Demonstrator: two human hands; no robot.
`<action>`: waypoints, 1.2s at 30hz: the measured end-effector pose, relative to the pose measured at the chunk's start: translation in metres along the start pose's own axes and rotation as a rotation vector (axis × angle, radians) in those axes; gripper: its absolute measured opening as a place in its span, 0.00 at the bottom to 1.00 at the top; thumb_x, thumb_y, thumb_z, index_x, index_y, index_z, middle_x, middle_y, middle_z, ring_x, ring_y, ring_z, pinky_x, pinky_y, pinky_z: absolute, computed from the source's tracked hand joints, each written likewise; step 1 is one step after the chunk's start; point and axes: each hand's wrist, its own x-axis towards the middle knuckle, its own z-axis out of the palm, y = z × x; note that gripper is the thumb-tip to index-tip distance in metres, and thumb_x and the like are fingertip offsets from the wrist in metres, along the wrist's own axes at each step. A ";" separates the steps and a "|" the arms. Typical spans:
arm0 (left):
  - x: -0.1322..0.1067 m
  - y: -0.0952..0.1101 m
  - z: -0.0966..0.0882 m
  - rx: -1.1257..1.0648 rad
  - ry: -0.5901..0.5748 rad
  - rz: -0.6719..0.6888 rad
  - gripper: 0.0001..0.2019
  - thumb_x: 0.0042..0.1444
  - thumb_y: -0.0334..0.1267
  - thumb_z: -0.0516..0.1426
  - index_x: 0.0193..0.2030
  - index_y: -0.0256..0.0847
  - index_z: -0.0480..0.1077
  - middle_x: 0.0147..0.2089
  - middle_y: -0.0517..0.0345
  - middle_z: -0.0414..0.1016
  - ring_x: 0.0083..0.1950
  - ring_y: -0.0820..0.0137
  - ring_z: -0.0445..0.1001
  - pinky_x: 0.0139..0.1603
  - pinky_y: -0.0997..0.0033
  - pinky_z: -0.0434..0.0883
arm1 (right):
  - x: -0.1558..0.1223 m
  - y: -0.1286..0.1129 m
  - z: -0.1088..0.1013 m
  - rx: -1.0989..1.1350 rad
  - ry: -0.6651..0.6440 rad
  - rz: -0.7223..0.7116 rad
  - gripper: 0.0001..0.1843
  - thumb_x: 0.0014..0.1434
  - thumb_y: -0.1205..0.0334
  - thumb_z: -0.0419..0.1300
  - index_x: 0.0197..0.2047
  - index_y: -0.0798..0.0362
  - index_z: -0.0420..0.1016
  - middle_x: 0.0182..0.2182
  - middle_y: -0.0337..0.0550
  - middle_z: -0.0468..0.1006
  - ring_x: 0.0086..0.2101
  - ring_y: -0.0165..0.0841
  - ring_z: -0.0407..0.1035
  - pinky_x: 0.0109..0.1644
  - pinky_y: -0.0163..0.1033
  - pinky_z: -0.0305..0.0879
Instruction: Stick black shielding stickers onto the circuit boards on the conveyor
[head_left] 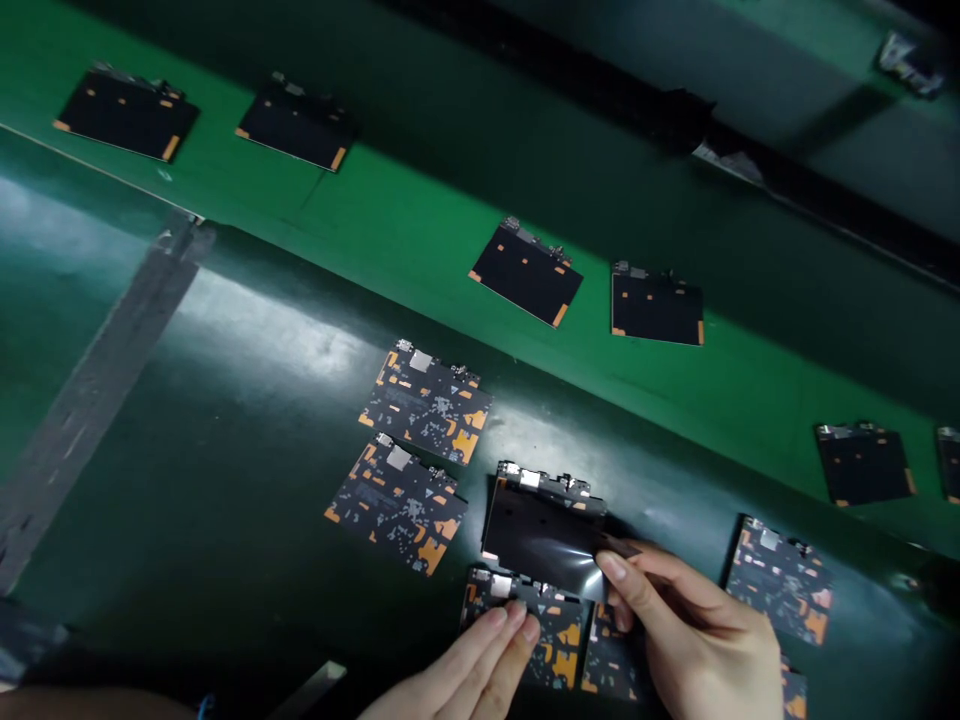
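Note:
My right hand (694, 620) pinches the right edge of a glossy black film (544, 540) between thumb and fingers. The film lies over a circuit board (529, 479), whose top edge with silver connectors stays uncovered. My left hand (480, 665) has its fingers stretched out together, the tips resting on a black circuit board with orange patches (566, 640) just below. Partly behind my right hand is another such board (606, 660). To the left, two bare boards, an upper one (427, 402) and a lower one (401, 505), lie close together.
A bright green strip (405, 240) runs diagonally across, carrying several film-covered boards, one of them near the middle (526, 272). More bare boards lie right of my hands, including one by the strip (780, 580). Grey tape (105, 400) crosses the dark green table at left.

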 end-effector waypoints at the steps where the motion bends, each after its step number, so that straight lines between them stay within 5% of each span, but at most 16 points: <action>1: 0.000 0.000 0.000 -0.001 -0.004 0.002 0.22 0.66 0.38 0.49 0.60 0.25 0.66 0.68 0.46 0.64 0.69 0.61 0.61 0.78 0.55 0.41 | 0.000 0.001 0.000 -0.003 -0.009 -0.002 0.12 0.43 0.53 0.72 0.22 0.51 0.79 0.15 0.36 0.70 0.17 0.29 0.62 0.20 0.32 0.62; 36: 0.001 0.001 -0.001 -0.025 -0.016 -0.007 0.20 0.66 0.39 0.51 0.59 0.28 0.69 0.64 0.48 0.69 0.65 0.64 0.66 0.77 0.58 0.44 | -0.005 -0.005 0.007 0.007 0.026 -0.014 0.14 0.44 0.50 0.72 0.22 0.51 0.78 0.15 0.35 0.68 0.18 0.30 0.62 0.21 0.33 0.63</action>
